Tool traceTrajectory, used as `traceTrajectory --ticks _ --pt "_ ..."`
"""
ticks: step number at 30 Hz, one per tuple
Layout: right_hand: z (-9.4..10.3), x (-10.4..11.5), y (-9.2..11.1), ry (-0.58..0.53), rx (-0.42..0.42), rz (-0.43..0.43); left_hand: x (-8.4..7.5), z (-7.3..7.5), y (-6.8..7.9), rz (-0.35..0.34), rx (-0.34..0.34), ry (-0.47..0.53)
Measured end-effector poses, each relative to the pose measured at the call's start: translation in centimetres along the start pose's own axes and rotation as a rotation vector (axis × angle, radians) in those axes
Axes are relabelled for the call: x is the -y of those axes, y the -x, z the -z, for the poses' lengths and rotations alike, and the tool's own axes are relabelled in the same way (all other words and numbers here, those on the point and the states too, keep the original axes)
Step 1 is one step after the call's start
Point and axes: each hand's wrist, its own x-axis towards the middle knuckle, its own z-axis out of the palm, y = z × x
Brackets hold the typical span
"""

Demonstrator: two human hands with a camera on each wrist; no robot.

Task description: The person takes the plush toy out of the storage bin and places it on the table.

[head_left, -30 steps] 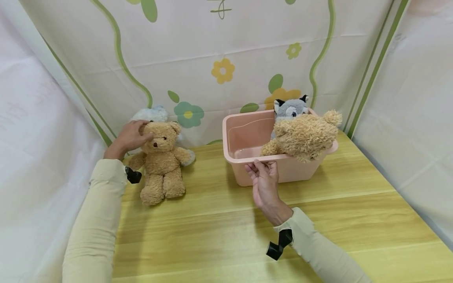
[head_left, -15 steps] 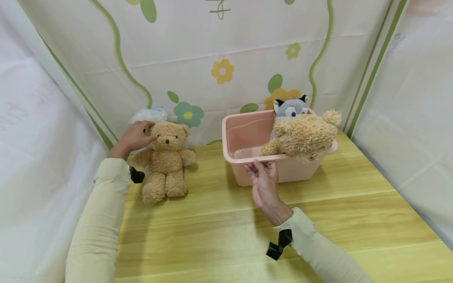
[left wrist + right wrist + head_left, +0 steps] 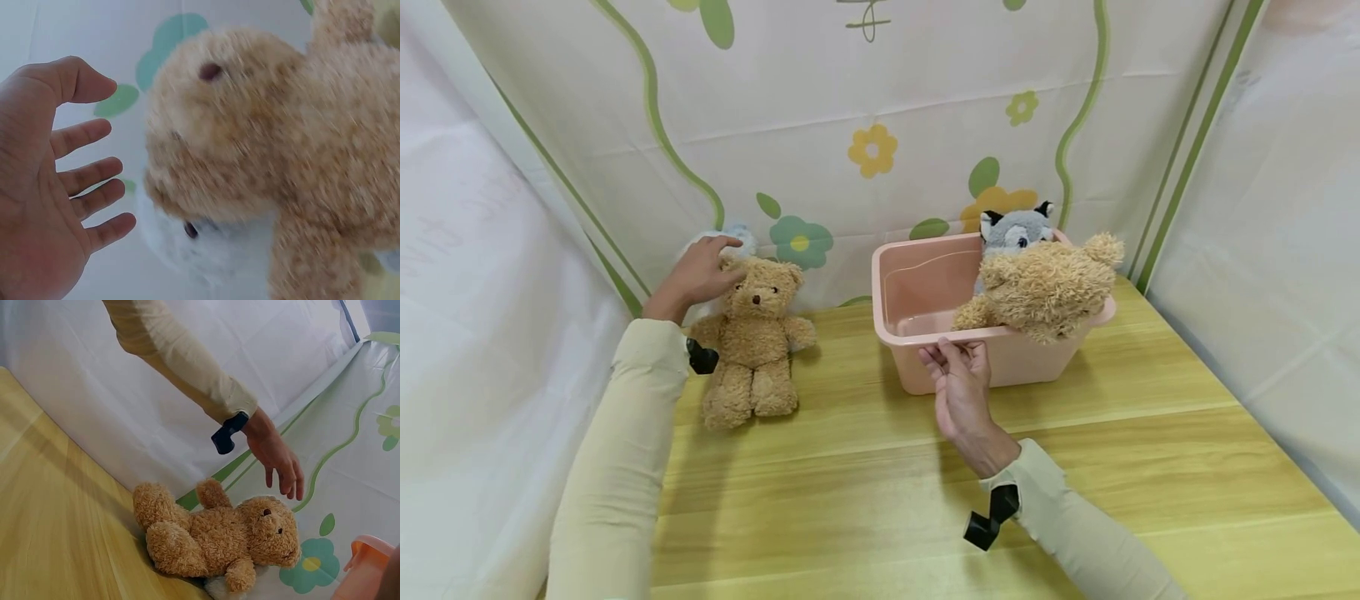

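Note:
In the head view, a light-brown teddy bear (image 3: 751,337) sits upright on the table at left, leaning against a pale blue-and-white plush (image 3: 745,237) that it mostly hides. My left hand (image 3: 703,271) hovers by the bear's head; the left wrist view shows its fingers (image 3: 94,175) loosely bent and apart from the fur. My right hand (image 3: 962,392) grips the front rim of a pink plastic bin (image 3: 910,329). Inside the bin are a grey plush with black-tipped ears (image 3: 1018,232) and a shaggy tan plush (image 3: 1052,287), which hangs over the front rim.
A wood-grain table (image 3: 850,500) lies under everything. White cloth with printed flowers (image 3: 872,150) hangs behind, close to the bin and the bear. More white cloth (image 3: 1262,250) bounds the right side and the left.
The bear has tilted upright from its lean to the left. My left hand has let go of its head and risen slightly to the right. My right hand and the bin have stayed still.

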Motion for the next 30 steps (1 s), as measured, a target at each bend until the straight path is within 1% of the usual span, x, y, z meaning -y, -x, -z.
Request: traceTrajectory --ticks 3,5,10,17,19,25,30 --pt "0.0 0.0 0.0 0.004 0.000 -0.002 -1.2 0.1 -0.6 -0.011 0.005 0.022" --pt "0.0 0.0 0.0 0.005 0.000 -0.002 -2.1 0.0 -1.1 -0.031 0.000 0.026" --pt "0.0 -0.1 0.0 0.008 -0.002 -0.003 -4.8 -0.1 -2.2 -0.103 -0.034 0.014" --pt "-0.1 -0.1 -0.1 0.009 -0.009 -0.005 -9.8 0.0 -3.3 -0.238 -0.085 0.016" --pt "-0.1 -0.1 -0.1 0.010 -0.011 -0.007 -11.3 0.0 -3.5 -0.268 -0.095 0.000" --pt "0.0 -0.1 -0.1 0.003 -0.012 -0.005 -15.4 -0.3 -4.0 -0.351 -0.094 -0.070" --pt "0.0 -0.2 -0.1 -0.005 -0.010 0.000 -18.3 -0.8 -4.0 -0.428 -0.079 -0.089"
